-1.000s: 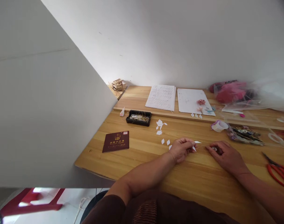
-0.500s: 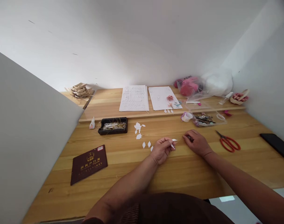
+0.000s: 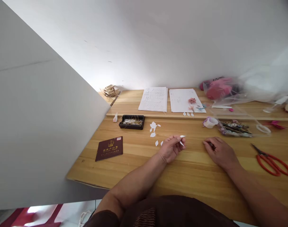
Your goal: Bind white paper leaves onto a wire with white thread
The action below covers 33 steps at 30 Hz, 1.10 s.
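My left hand (image 3: 171, 148) rests on the wooden table (image 3: 196, 170) with its fingers pinched on a small white paper petal (image 3: 182, 140). More white petals (image 3: 154, 129) lie just left of it. My right hand (image 3: 219, 152) lies palm down on the table a little to the right, fingers curled over something small and dark that I cannot make out. The two hands are a short gap apart.
A maroon booklet (image 3: 109, 148) lies at the left, a black tray (image 3: 131, 122) behind it. Red scissors (image 3: 272, 159) lie at the right. Two paper sheets (image 3: 169, 100), pink flowers, a tape roll (image 3: 210, 122) and plastic bags (image 3: 231, 88) sit at the back. A white wall panel (image 3: 39, 126) stands at the left.
The view has swung back to the left. My right hand has slid a little further right from the left hand, which keeps its pinch on the petal.
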### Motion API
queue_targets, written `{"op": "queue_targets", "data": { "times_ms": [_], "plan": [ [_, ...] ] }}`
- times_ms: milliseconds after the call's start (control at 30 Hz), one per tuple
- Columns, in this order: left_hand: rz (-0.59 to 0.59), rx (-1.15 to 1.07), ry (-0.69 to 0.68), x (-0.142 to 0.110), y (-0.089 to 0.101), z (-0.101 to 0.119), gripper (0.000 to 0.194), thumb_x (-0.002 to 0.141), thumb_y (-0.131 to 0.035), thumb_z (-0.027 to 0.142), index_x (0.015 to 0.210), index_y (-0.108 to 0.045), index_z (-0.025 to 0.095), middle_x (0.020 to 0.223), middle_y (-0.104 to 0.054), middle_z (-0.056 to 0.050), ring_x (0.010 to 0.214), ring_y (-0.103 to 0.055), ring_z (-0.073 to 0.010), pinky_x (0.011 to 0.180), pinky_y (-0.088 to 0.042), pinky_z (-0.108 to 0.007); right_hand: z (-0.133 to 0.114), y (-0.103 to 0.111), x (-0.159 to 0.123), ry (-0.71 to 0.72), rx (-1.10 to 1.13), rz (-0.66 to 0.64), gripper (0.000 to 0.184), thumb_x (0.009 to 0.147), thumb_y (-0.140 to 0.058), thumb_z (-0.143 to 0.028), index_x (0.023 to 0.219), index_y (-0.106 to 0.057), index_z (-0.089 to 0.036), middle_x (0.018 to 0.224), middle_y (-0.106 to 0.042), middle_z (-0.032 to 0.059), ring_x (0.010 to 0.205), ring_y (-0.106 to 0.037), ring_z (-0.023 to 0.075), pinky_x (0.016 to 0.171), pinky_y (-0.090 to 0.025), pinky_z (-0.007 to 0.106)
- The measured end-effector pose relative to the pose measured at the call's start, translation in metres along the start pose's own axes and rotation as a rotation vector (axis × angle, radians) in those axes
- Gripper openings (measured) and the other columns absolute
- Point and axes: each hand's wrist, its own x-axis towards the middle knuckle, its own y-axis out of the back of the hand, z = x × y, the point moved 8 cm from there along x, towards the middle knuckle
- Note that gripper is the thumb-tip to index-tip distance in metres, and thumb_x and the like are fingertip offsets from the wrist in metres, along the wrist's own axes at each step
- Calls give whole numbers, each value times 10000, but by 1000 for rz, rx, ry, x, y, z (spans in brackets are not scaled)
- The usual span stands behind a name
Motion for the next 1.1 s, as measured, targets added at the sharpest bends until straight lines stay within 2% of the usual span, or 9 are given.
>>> {"op": "queue_targets", "data": {
  "times_ms": [200, 333, 600, 733, 867, 900, 967, 1033, 1100],
  "plan": [
    [22, -39, -81, -15, 2, 24, 402, 646, -960, 339, 815, -643, 158, 903, -739, -31, 771, -689, -118, 762, -567, -254, 0, 0, 1, -14, 19, -7, 279, 989, -491, -423, 889, -667, -231, 890, -726, 107, 861, -687, 295, 777, -530, 435],
    [32, -43, -126, -21, 5, 33, 363, 692, -934, 324, 840, -648, 156, 932, -738, -35, 808, -699, -125, 799, -581, -269, 7, 1, -2, -30, 22, 38, 282, 982, -504, -441, 902, -679, -235, 900, -733, 112, 876, -694, 299, 777, -536, 441],
    [29, -17, -171, -23, 6, 53, 312, 750, -896, 327, 857, -660, 153, 979, -743, -50, 850, -709, -144, 868, -590, -312, 20, 1, -7, -83, -42, 85, 293, 974, -505, -465, 905, -689, -248, 926, -743, 114, 841, -682, 300, 734, -519, 439],
    [1, -37, -160, -20, 7, 57, 334, 719, -925, 315, 834, -654, 157, 969, -757, -47, 883, -736, -167, 881, -595, -320, 18, 11, -6, -148, -93, 109, 281, 958, -529, -452, 924, -704, -234, 927, -732, 117, 797, -668, 286, 685, -497, 417],
    [-11, -27, -113, -17, 9, 50, 346, 701, -945, 307, 803, -652, 154, 1002, -781, -65, 941, -759, -193, 910, -595, -327, -7, 37, 2, -225, -24, 213, 254, 968, -577, -432, 937, -716, -222, 853, -701, 98, 698, -625, 241, 690, -509, 411],
    [-14, -19, -98, -16, 9, 47, 337, 714, -938, 307, 795, -650, 152, 1023, -786, -73, 965, -761, -200, 933, -592, -335, -18, 43, 6, -251, 43, 240, 236, 967, -597, -427, 935, -716, -225, 815, -688, 85, 695, -626, 234, 689, -515, 405],
    [-15, -8, -69, -15, 11, 41, 312, 738, -924, 296, 799, -653, 152, 1080, -794, -89, 1021, -761, -213, 975, -583, -350, -37, 47, 14, -353, 299, 293, 204, 964, -631, -420, 988, -710, -233, 888, -721, 86, 733, -656, 223, 658, -534, 379],
    [-18, -2, -33, -15, 14, 35, 294, 753, -914, 285, 807, -658, 150, 1145, -792, -109, 1083, -754, -228, 1008, -571, -355, -61, 37, 24, -421, 599, 246, 210, 959, -646, -411, 1077, -675, -240, 932, -748, 81, 772, -697, 228, 577, -540, 345],
    [-18, 2, 5, -14, 16, 29, 290, 753, -914, 276, 796, -658, 146, 1190, -785, -127, 1126, -745, -240, 1024, -563, -352, -90, 21, 34, -401, 797, 128, 246, 944, -669, -360, 1159, -636, -244, 1028, -760, 84, 946, -736, 252, 602, -591, 336]
  ]
}}
